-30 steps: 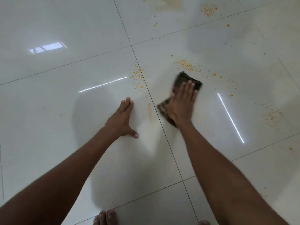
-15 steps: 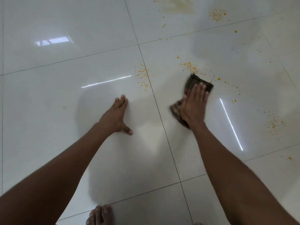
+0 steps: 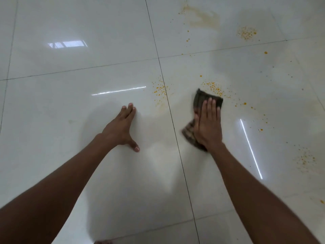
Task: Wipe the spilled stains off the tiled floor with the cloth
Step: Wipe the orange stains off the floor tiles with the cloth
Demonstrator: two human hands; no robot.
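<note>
my right hand [image 3: 208,127] lies flat, fingers straight and together, pressing the dark brownish folded cloth [image 3: 199,110] onto the glossy white tiled floor [image 3: 88,155], just right of the grout line [image 3: 174,127] that runs up the middle. my left hand [image 3: 122,128] is spread open on the tile left of that line, thumb out, holding nothing, only bracing me. the cloth's far edge touches a patch of orange-yellow specks [image 3: 213,88]; more specks [image 3: 160,89] straddle the grout line, and a pale brownish smear [image 3: 202,17] sits near the far edge. i judge most stains remain. the risks: a loaded cloth could drag colour into the grout, specks could scatter rightward, and my bracing palm could slide on wet gloss.
</note>
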